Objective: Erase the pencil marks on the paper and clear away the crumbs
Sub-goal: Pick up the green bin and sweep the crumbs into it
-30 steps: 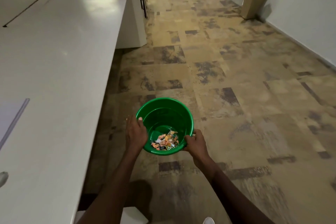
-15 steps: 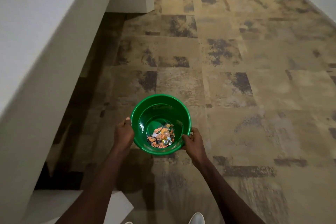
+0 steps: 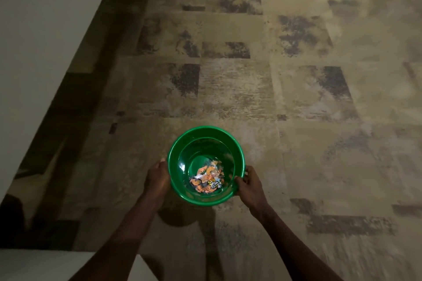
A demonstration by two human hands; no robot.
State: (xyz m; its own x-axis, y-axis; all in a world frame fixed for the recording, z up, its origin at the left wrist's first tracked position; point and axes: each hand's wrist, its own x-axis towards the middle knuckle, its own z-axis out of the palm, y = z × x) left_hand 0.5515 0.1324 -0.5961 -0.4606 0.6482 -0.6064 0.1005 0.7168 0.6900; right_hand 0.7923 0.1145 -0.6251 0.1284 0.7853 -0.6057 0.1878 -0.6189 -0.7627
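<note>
A green plastic bucket (image 3: 205,134) is low over the patterned floor, held by both hands at its rim. My left hand (image 3: 157,177) grips the left side of the rim. My right hand (image 3: 250,186) grips the right side. Inside, at the bottom, lies a small heap of orange and silver scraps and shavings (image 3: 207,178). The paper, the pencil marks and the eraser are out of view.
The white table's side panel (image 3: 41,36) runs along the left, with a dark gap beneath it. Patterned beige and brown carpet (image 3: 308,98) fills the right and far side. A white block (image 3: 34,264) sits at the lower left corner.
The bucket has gone down towards the floor with both hands on it. My head has tilted down, so the tabletop and the plant have left the view.
</note>
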